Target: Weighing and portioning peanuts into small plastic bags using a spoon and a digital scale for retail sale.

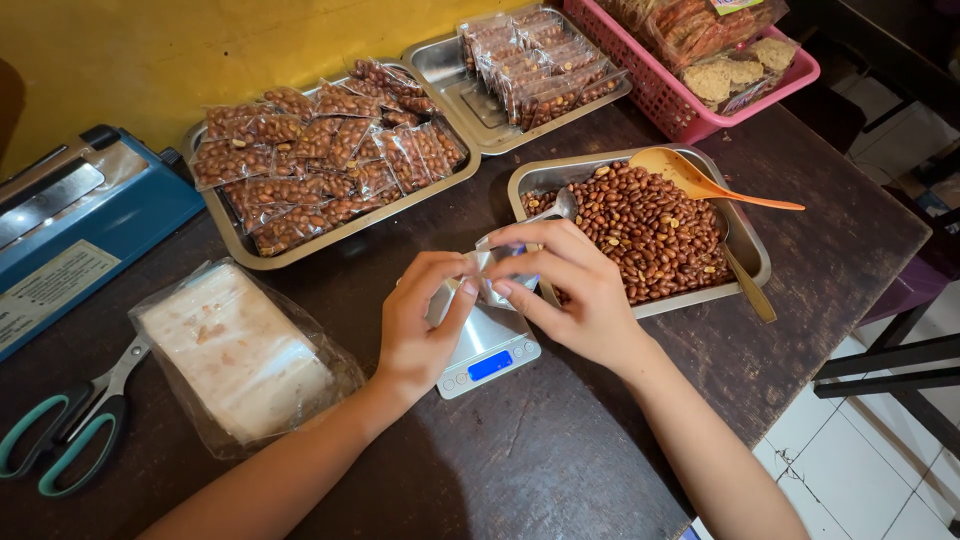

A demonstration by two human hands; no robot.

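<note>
Both my hands meet over a small digital scale [488, 352] on the dark wooden worktop [560, 450]. My left hand [420, 325] and right hand [565, 290] each pinch an edge of a small clear plastic bag [492, 268], fingertips clenched on the thin film so its mouth is pulled apart. The bag hangs just above the scale's plate, likely so it can be set straight down for weighing.

Just beyond my right hand sits a metal tray of roasted peanuts [650, 230], close enough to scoop from without reaching far. An orange plastic spoon [705, 182] rests across the tray's far corner, and a metal spoon [745, 280] lies along its right rim, its handle sticking out over the edge.

Beyond my left hand, a larger metal tray [330, 165] is heaped with filled peanut packets. A second tray of packets [530, 65] stands further back, beside a pink basket [700, 115] of other wrapped snacks.

To the left of my left forearm lies a stack of empty bags [240, 350] inside a clear wrapper, near at hand for taking one. Further left are teal-handled scissors [70, 425] and a blue heat sealer [70, 225] against the yellow wall.
</note>
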